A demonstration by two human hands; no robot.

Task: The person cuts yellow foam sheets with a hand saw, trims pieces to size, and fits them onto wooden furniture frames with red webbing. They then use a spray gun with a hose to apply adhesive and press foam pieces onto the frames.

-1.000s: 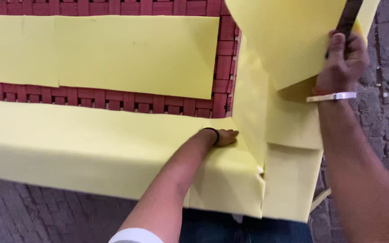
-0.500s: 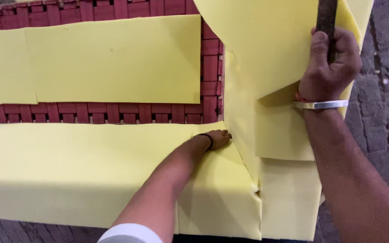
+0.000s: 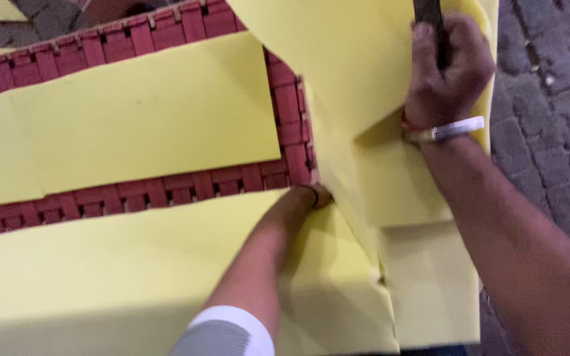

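Head view: the left hand [image 3: 308,198] presses down at the centre of the frame, fingers tucked into the fold of the yellow foam sheet [image 3: 133,264] that covers the red woven frame [image 3: 285,112]. Upper right, the right hand [image 3: 446,72] is clenched around a dark tool handle [image 3: 433,29], against the raised foam flap [image 3: 357,59].

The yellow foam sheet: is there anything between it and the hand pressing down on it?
Nothing visible does. The left hand presses straight onto the yellow foam sheet at its corner by the red woven frame. The right hand grips a dark tool higher up.
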